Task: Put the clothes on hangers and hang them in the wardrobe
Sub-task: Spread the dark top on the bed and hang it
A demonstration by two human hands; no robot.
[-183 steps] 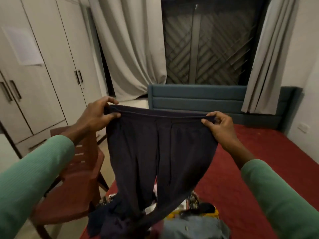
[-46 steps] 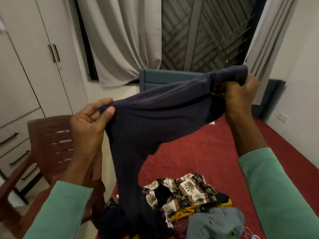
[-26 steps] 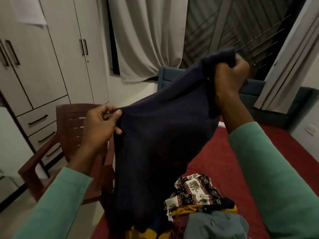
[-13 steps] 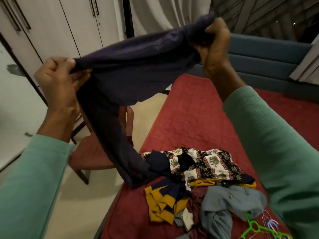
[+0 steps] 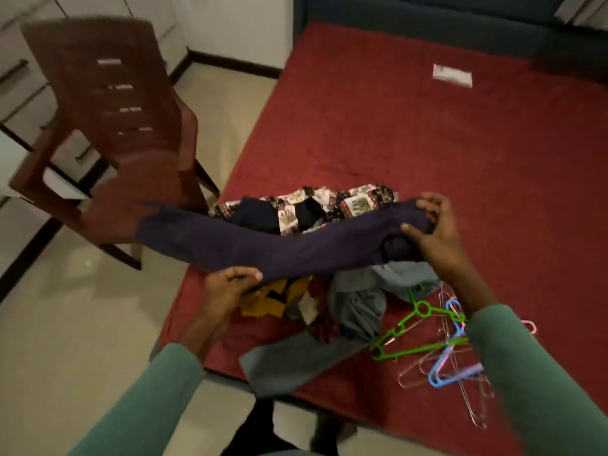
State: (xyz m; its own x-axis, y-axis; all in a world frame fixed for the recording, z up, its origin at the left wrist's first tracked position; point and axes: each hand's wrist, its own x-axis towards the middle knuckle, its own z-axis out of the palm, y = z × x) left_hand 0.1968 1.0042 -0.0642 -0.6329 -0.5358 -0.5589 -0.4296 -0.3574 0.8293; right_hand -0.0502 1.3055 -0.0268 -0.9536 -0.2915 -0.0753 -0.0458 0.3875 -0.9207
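Holding dark trousers (image 5: 263,250) over the clothes pile (image 5: 332,204) on the bed (image 5: 427,133), pinched mid-length by left hand (image 5: 227,286) at 7 o'clock, bunched end clutched by right hand (image 5: 436,238) at 3 o'clock

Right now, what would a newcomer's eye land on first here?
The dark purple trousers, gripped and stretched between the left hand and the right hand, mid-frame. Under them a clothes pile lies on the red bed, with coloured hangers to its right.
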